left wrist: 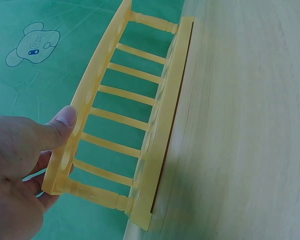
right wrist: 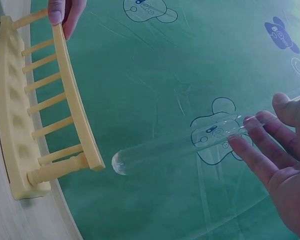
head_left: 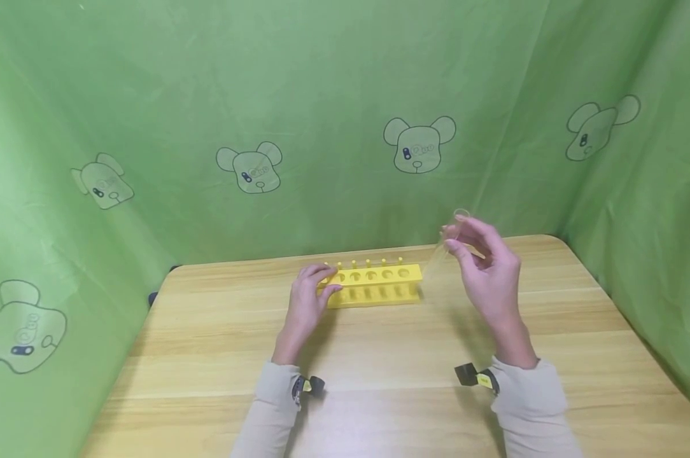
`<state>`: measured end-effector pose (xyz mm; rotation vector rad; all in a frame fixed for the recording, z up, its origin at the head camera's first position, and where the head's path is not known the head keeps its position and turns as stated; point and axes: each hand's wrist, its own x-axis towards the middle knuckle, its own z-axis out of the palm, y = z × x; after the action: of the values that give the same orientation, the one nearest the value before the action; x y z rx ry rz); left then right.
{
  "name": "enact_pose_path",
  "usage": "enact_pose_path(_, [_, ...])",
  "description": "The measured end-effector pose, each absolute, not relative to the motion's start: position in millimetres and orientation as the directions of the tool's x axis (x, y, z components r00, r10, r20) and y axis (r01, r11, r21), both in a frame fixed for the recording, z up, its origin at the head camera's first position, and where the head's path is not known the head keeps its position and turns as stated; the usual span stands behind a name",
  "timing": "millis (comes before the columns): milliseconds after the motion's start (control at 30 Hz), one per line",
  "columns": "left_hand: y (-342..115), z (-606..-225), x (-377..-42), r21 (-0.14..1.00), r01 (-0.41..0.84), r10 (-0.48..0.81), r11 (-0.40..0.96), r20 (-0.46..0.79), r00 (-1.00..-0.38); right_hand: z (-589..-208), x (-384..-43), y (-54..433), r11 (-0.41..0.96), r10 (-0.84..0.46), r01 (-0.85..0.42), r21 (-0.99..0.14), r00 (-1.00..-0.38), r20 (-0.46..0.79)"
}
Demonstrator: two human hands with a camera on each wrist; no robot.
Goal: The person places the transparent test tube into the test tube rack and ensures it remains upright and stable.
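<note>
While the left hand (head_left: 307,298) grips one end of the yellow rack (head_left: 379,282), the right hand (head_left: 494,277) pinches the tube (right wrist: 165,150) between thumb and fingers; clear and round-bottomed, it slants down near the rack.

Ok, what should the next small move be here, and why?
Probably turn the clear test tube more upright and move it over a hole in the yellow rack: the right hand holds the tube slanted, rounded end down, just beside the rack's right end, while the left hand grips the opposite end.
</note>
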<state>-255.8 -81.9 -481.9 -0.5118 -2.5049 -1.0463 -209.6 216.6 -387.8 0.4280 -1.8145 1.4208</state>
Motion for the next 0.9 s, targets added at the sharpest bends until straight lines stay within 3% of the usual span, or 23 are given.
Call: enact_pose_path(900, [-83.6, -481.1, -256.0, 0.594, 0.466, 0.190, 0.656, 0.467, -0.864, -395.0, -213.6, 194.6, 0.209, 0.153, -0.726, -0.655, -0.637, 0.755])
